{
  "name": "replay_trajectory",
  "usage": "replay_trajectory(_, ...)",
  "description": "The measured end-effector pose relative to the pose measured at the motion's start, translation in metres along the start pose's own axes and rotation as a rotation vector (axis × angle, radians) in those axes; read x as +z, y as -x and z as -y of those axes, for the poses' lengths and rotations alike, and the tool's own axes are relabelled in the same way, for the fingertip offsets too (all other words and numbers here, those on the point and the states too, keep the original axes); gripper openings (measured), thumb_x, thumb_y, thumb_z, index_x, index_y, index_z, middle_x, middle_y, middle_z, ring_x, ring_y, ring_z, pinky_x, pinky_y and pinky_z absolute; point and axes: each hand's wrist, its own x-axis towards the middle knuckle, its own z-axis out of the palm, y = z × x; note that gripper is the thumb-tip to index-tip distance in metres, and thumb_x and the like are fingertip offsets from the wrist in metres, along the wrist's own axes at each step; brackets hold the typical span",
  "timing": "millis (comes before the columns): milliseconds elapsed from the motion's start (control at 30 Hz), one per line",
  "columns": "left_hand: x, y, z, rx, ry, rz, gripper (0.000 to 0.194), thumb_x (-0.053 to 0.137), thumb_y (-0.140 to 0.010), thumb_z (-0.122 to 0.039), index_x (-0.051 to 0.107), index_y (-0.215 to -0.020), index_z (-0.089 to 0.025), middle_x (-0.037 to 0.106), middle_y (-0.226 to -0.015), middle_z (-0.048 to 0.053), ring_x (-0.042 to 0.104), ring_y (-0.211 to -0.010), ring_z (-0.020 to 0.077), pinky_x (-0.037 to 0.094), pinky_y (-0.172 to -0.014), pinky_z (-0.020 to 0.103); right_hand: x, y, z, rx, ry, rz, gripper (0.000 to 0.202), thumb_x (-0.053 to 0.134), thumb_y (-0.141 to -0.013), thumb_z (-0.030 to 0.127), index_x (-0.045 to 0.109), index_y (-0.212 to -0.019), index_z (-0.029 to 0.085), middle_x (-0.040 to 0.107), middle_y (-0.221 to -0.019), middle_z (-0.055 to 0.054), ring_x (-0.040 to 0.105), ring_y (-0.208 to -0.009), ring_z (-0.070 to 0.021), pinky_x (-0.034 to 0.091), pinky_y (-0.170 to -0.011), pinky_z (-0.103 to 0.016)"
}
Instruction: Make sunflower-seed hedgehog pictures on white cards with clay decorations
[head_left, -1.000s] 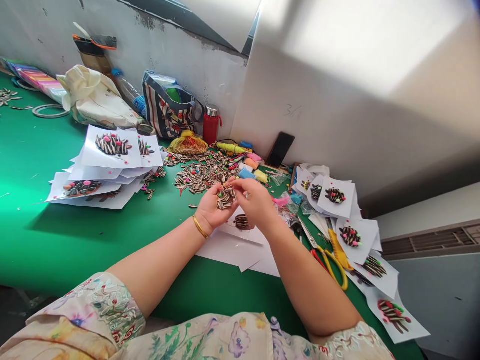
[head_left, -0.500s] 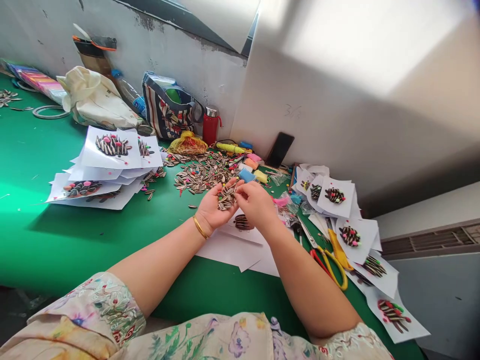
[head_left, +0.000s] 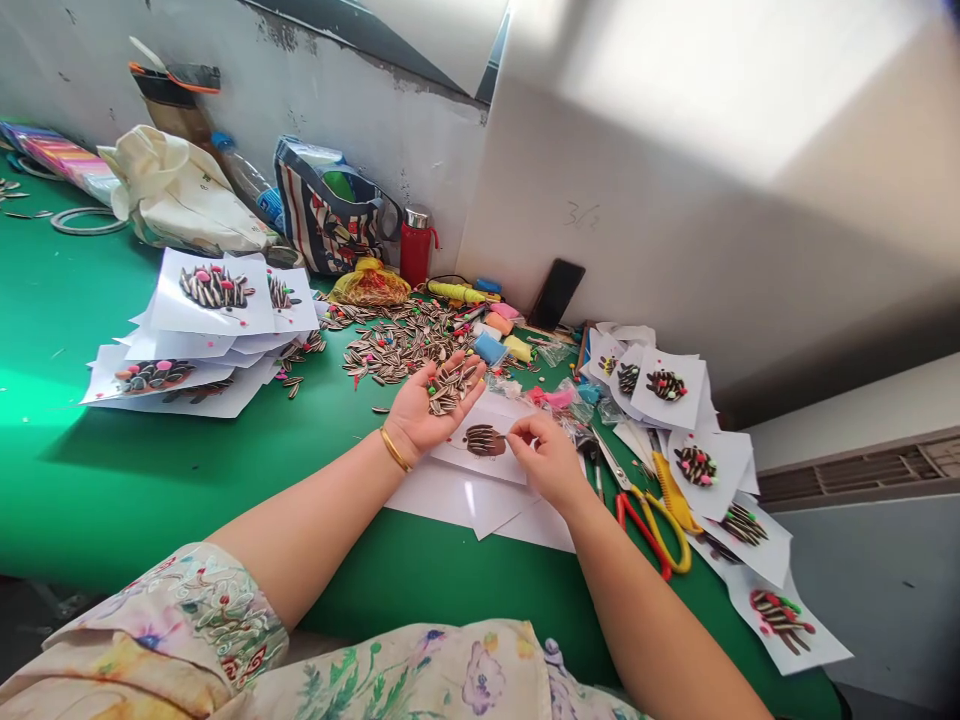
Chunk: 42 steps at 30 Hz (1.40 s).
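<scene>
The left hand (head_left: 431,405) lies palm up, spread wide under a small heap of striped sunflower seeds (head_left: 448,390), just beside the hedgehog picture sheet (head_left: 491,466) on the green surface (head_left: 262,475). The right hand (head_left: 551,460) is pinched narrow at that sheet's right edge; I can't tell if a seed is between its fingertips. Seeds seem to be going onto the brown patch (head_left: 495,446) singly, which calls for a light, exact touch.
</scene>
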Motion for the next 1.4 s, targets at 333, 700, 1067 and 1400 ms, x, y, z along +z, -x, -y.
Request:
replay_trajectory(333,0.001,0.001,-0.001,0.001,-0.014,-0.018,0.037,0.037,-0.098,-0.029,0.063,-0.120,-0.015,0.065,-0.128,0.014,0.056,-0.126,0.0271,0.052,-0.099,0.043,0.017,0.006,-0.021,-0.041,0.027,-0.017,0.009,0.058,-0.083,0.021,0.066,-0.080,0.022,0.060,-0.084,-0.004,0.057,-0.078,-0.0196,0.045,-0.069,-0.032)
replay_trajectory(700,-0.001,-0.001,-0.002,0.002,-0.018,-0.011,0.038,0.036,-0.099,-0.030,0.060,-0.125,-0.015,0.067,-0.125,0.014,0.055,-0.127,0.0264,0.049,-0.103,0.045,0.014,0.011,-0.010,-0.139,0.046,0.029,0.011,0.058,-0.080,0.013,0.061,-0.075,0.021,0.058,-0.081,-0.002,0.056,-0.081,-0.0178,0.042,-0.069,-0.029)
replay_trajectory(1067,-0.002,-0.001,-0.002,-0.003,-0.026,0.002,0.038,0.036,-0.098,-0.030,0.060,-0.125,-0.017,0.067,-0.125,0.013,0.058,-0.125,0.0252,0.049,-0.102,0.045,0.016,0.013,-0.008,-0.224,0.081,0.023,0.010,0.057,-0.084,0.014,0.061,-0.078,0.021,0.058,-0.082,-0.003,0.056,-0.084,-0.0194,0.043,-0.076,-0.032)
replay_trajectory(1400,-0.001,-0.001,-0.001,0.001,-0.019,0.003,0.037,0.038,-0.098,-0.030,0.061,-0.123,-0.016,0.067,-0.124,0.013,0.057,-0.126,0.0259,0.049,-0.103,0.045,0.019,0.014,-0.007,-0.232,0.245,0.037,0.009,0.058,-0.085,0.014,0.061,-0.079,0.020,0.059,-0.083,-0.004,0.055,-0.083,-0.0204,0.043,-0.074,-0.032)
